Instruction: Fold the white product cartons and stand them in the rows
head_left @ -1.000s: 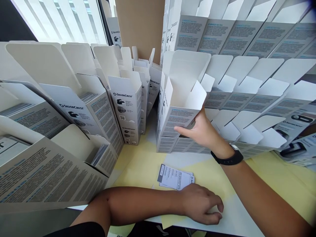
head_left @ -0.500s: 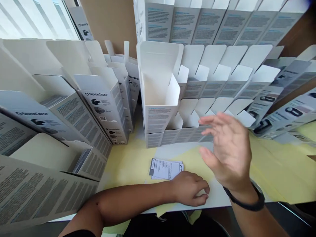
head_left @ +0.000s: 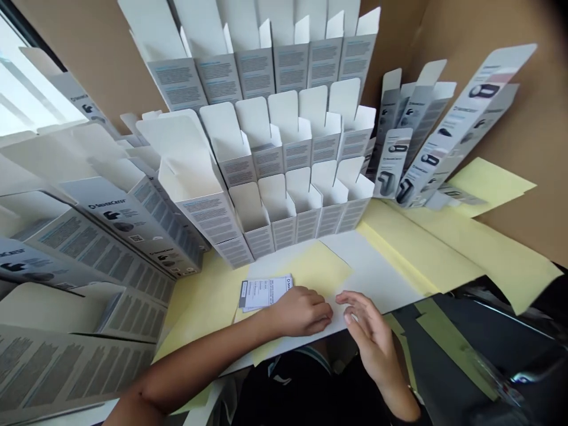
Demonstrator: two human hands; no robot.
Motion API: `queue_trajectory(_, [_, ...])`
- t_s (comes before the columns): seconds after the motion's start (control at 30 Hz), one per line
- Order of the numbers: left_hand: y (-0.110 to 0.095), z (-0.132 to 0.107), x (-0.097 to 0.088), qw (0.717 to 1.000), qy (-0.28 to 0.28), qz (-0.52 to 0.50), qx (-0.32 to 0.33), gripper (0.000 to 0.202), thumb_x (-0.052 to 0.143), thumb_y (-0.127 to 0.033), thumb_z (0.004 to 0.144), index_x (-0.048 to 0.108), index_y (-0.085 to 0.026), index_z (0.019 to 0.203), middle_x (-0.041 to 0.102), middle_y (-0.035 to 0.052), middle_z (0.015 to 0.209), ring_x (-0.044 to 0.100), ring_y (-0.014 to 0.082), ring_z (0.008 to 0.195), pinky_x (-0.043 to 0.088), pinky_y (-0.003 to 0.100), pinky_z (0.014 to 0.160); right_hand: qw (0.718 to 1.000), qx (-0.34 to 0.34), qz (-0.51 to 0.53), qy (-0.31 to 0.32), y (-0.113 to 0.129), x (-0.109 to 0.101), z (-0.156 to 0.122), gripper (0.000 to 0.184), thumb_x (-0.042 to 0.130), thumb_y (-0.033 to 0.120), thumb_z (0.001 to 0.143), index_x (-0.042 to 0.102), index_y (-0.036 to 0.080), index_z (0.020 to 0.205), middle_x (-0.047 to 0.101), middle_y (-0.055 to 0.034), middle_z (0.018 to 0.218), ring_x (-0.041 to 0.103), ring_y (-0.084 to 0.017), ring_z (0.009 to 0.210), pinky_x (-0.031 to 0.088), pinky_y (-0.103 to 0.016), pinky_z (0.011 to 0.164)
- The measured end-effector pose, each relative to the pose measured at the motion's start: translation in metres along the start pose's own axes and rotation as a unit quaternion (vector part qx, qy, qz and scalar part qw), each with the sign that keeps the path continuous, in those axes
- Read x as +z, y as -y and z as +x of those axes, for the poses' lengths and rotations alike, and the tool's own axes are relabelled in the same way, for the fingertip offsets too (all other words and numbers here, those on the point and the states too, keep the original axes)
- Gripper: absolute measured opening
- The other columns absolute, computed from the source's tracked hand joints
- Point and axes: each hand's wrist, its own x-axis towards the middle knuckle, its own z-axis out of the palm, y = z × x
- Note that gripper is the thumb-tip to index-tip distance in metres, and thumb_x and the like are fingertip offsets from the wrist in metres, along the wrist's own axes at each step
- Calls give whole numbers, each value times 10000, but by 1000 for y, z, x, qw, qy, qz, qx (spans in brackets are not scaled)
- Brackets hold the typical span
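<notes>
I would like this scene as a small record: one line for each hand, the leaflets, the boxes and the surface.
left hand: fingers curled, beside the leaflets; contents hidden
right hand: half open, nothing visible in it
leaflets: printed, lying flat
boxes: several rows, tops open
surface: white, partly covered by yellow sheets

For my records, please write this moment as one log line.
left hand: beside leaflets; right hand: half-open, near left hand; boxes: flaps open
</notes>
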Motion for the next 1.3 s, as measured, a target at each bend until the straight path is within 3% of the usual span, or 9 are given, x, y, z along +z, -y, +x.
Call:
queue_trajectory(0.13, [1, 3, -18, 997, 69, 13, -39, 164, 542, -309, 975, 656, -190, 978, 711, 48, 850, 676, 178, 762, 473, 271, 657, 995, -6, -96, 33, 3, -15, 2, 256, 525, 385, 981, 627, 253, 1175, 672, -94, 1168, 673, -226, 954, 580, -356, 823])
queue_trajectory(0.27, [3, 6, -46, 988, 109, 15, -110, 174, 607, -349, 958, 657, -231, 1075, 726, 34, 968, 697, 198, 881, 500, 289, 763, 992, -10, -107, 61, 2, -22, 9, 274, 557, 370, 949, 646, 265, 1185, 692, -87, 1158, 683, -248, 971, 600, -379, 807])
queue_trajectory(0.33, [5, 4, -60, 979, 113, 24, -168, 294, 667, -382, 916, 633, -238, 1169, 710, 48, 1068, 688, 230, 977, 506, 313, 828, 989, -22, -114, 90, 0, -24, 11, 303, 563, 353, 940, 635, 278, 1225, 675, -87, 1215, 676, -260, 1057, 606, -388, 837])
queue_trajectory(0.43, [6, -11, -73, 956, 116, 44, -267, 689, 806, -440, 771, 527, -199, 1353, 617, 137, 1294, 610, 338, 1179, 490, 399, 946, 982, -42, -132, 126, -5, -26, 10, 333, 544, 334, 945, 609, 286, 1268, 637, -92, 1292, 641, -275, 1181, 605, -421, 909])
queue_trajectory(0.53, [7, -32, -73, 929, 137, 49, -341, 920, 883, -437, 653, 464, -171, 1426, 546, 193, 1384, 557, 398, 1240, 465, 459, 994, 980, -55, -133, 137, -12, -29, 9, 323, 532, 333, 947, 617, 295, 1256, 628, -86, 1301, 633, -282, 1214, 615, -438, 926])
queue_trajectory(0.83, [23, -41, -67, 914, 150, -9, -376, 699, 876, -493, 591, 628, -186, 1168, 673, 87, 1154, 651, 300, 1069, 487, 329, 884, 977, -56, -123, 165, -24, -35, 14, 331, 524, 346, 956, 593, 328, 1279, 622, -72, 1312, 636, -280, 1204, 621, -432, 886])
queue_trajectory(1.07, [-6, -41, -84, 921, 36, 1, -388, 429, 759, -415, 698, 578, -195, 1018, 705, 56, 955, 684, 257, 832, 461, 292, 675, 985, -22, -102, 138, -10, -28, 14, 410, 544, 424, 961, 487, 356, 1361, 624, -67, 1320, 648, -267, 1173, 598, -404, 863])
queue_trajectory(1.23, [-41, -39, -98, 921, -106, -11, -375, 465, 747, -446, 708, 511, -208, 1031, 677, 25, 869, 666, 213, 754, 457, 276, 646, 980, -92, -67, 164, 52, 5, 41, 567, 553, 416, 956, 368, 273, 1473, 661, -94, 1225, 682, -229, 957, 575, -340, 737])
queue_trajectory(1.3, [-51, -41, -103, 917, -157, -15, -367, 475, 720, -479, 757, 484, -208, 1067, 672, 30, 888, 666, 203, 763, 476, 280, 666, 966, -139, -61, 211, 83, 17, 59, 380, 498, 334, 990, 491, 230, 1356, 709, -67, 1018, 678, -200, 809, 553, -314, 686])
